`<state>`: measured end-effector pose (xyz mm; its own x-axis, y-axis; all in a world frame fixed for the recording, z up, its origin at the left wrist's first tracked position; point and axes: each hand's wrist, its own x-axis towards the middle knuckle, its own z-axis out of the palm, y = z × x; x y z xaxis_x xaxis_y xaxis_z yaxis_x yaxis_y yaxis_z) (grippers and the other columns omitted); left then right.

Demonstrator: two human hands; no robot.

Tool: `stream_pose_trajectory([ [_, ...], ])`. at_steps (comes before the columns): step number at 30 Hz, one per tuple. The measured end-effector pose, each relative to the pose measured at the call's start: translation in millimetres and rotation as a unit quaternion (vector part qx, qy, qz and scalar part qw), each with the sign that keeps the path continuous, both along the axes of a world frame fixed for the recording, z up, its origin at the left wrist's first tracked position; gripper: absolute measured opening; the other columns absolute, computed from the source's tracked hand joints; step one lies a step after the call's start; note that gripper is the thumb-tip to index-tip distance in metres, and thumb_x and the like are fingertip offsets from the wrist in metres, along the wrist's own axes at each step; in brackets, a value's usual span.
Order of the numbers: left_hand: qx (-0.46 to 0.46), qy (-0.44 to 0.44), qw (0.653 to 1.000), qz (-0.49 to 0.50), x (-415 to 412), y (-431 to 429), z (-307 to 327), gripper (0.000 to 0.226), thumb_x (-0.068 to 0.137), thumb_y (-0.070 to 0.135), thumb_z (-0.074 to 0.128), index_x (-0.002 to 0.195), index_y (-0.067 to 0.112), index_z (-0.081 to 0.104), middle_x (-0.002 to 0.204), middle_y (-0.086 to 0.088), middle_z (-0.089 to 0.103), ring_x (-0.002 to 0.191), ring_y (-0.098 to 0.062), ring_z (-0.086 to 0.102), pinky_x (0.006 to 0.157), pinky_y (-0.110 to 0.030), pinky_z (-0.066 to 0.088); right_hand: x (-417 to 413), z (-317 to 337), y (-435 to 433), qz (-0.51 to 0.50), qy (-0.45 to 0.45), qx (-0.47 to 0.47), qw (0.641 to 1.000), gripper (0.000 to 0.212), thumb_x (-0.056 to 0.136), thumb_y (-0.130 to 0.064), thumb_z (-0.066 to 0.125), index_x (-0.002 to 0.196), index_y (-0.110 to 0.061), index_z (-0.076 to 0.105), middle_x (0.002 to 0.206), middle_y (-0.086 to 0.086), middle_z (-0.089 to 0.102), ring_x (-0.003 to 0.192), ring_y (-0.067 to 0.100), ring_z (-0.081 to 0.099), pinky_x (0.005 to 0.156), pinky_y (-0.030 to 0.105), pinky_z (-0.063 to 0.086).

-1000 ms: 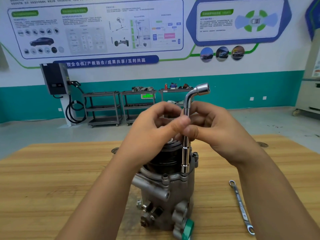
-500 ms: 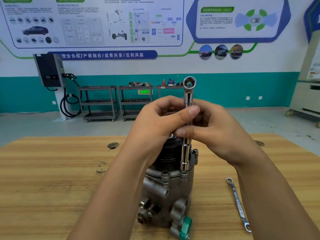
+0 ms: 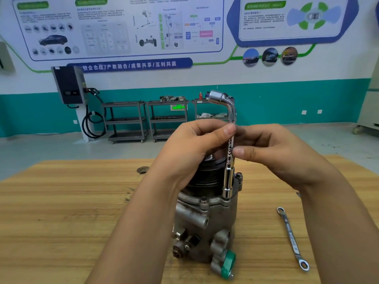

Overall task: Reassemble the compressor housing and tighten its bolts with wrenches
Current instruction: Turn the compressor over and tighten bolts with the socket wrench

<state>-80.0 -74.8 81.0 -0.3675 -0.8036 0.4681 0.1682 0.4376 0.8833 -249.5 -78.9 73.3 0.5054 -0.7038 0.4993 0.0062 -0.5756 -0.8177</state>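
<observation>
**2 hands pinch an L-wrench standing on a compressor bolt.**

The compressor (image 3: 205, 228) stands upright mid-table (image 3: 61, 212), pulley end up. The L-wrench (image 3: 228, 173) rises vertically from its flange, and the bolt under the socket is hidden, so it is probably seated. The left hand (image 3: 190, 148) pinches the shaft just under the bend, and the right hand (image 3: 272, 152) pinches it just below. Neither hand holds the housing. 2 other bolts show on the flange, 1 at the front (image 3: 203, 201). A spanner (image 3: 291, 238) lies flat to the right, well apart from both hands. The cast body looks heavy and stiff enough to stand unaided. The chromed shaft looks slippery for fingertips. For final torque, I would take the bent top arm as a lever and brace the body below the flange.
</observation>
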Motion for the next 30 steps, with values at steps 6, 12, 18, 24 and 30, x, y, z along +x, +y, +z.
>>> stream_pose_trajectory([
  [6, -0.007, -0.005, 1.000, 0.000, 0.2, -0.2, -0.6, 0.018, 0.070, 0.026, 0.072, 0.081, 0.012, 0.068, 0.077, -0.006, 0.062, 0.069, -0.017, 0.059, 0.060, -0.024, 0.051, 4.9, -1.0, -0.8, -0.022, 0.000, -0.018, 1.000, 0.020, 0.069, -0.019, 0.070, 0.090, -0.018, 0.069, 0.081, 0.001, 0.073, 0.082, 0.015, 0.070, 0.075, 0.022, 0.054],
  [12, -0.030, -0.012, 0.998, 0.048, -1.9, -3.8, -3.8, 0.009, 0.065, 0.024, 0.076, 0.062, 0.022, 0.068, 0.067, 0.000, 0.065, 0.066, -0.013, 0.063, 0.060, -0.024, 0.051, 9.5, -2.6, -2.4, -0.054, 0.012, -0.045, 0.998, 0.018, 0.060, -0.034, 0.076, 0.076, -0.029, 0.068, 0.071, -0.007, 0.064, 0.073, 0.006, 0.063, 0.067, 0.016, 0.050],
  [18, -0.025, 0.005, 0.999, 0.026, 1.4, -1.8, -3.6, 0.014, 0.069, 0.023, 0.068, 0.073, 0.010, 0.068, 0.077, -0.010, 0.060, 0.075, -0.026, 0.056, 0.065, -0.029, 0.050, 10.0, -4.5, -3.2, -0.026, 0.015, -0.019, 0.999, 0.021, 0.074, -0.022, 0.068, 0.092, -0.030, 0.073, 0.093, 0.000, 0.073, 0.092, 0.012, 0.068, 0.078, 0.021, 0.052],
  [24, -0.013, 0.005, 1.000, 0.000, 3.5, 0.7, -0.5, 0.018, 0.075, 0.018, 0.060, 0.081, 0.007, 0.072, 0.089, -0.020, 0.055, 0.086, -0.034, 0.048, 0.075, -0.043, 0.041, 2.9, -4.2, -4.2, 0.016, 0.036, 0.007, 0.999, 0.022, 0.081, -0.014, 0.060, 0.101, -0.017, 0.068, 0.095, 0.009, 0.074, 0.098, 0.020, 0.068, 0.086, 0.027, 0.051],
  [30, -0.023, -0.036, 0.999, -0.022, 7.6, 1.2, -0.3, 0.023, 0.083, 0.023, 0.059, 0.094, 0.003, 0.062, 0.094, -0.020, 0.055, 0.084, -0.031, 0.051, 0.065, -0.031, 0.049, 5.0, -6.3, -7.8, 0.015, 0.012, 0.006, 1.000, 0.022, 0.072, -0.019, 0.068, 0.092, -0.029, 0.073, 0.087, 0.006, 0.074, 0.087, 0.017, 0.070, 0.079, 0.024, 0.051],
])
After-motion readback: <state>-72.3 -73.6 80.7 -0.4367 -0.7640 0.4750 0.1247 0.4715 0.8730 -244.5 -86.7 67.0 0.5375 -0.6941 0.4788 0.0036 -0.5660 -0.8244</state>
